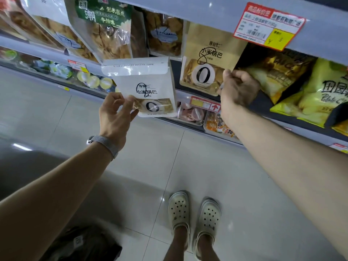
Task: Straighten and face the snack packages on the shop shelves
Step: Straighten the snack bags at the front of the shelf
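Note:
My left hand (116,112) pinches the lower left corner of a white snack bag (143,81) with a large "0" window, held upright in the air in front of the shelf. My right hand (238,89) grips the lower right edge of a tan snack bag (211,55) of the same design, which stands on the middle shelf (190,95). The two bags are side by side, the white one lower and nearer to me.
A green-topped bag (105,25) and clear bags of crisps (163,32) fill the shelf to the left. Yellow potato chip bags (320,95) lean at the right. A red price tag (267,25) hangs above. Lower shelves hold small packets (192,113). Below lies tiled floor (75,119).

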{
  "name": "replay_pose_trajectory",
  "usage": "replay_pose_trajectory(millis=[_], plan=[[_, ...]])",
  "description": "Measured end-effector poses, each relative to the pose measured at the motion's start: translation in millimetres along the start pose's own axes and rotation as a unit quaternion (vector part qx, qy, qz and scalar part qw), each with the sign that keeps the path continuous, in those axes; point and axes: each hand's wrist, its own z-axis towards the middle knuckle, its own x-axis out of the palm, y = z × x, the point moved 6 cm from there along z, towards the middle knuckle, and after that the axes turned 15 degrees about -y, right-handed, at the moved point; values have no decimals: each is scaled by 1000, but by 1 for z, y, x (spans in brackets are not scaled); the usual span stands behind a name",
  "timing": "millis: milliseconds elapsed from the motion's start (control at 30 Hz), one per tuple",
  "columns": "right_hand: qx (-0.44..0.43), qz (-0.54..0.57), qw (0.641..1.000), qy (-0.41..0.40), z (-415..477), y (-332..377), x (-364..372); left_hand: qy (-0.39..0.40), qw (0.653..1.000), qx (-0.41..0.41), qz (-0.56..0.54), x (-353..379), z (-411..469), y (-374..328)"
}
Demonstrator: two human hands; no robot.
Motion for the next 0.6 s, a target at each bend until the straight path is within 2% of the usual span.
replay_pose_trajectory(millis=[300,600], plan=[[19,-18,1000,-14,-3,-6,24,52,998,8,28,12,3,-3],[61,32,996,55,-11,-9,11,76,992,44,88,38,-11,-16]])
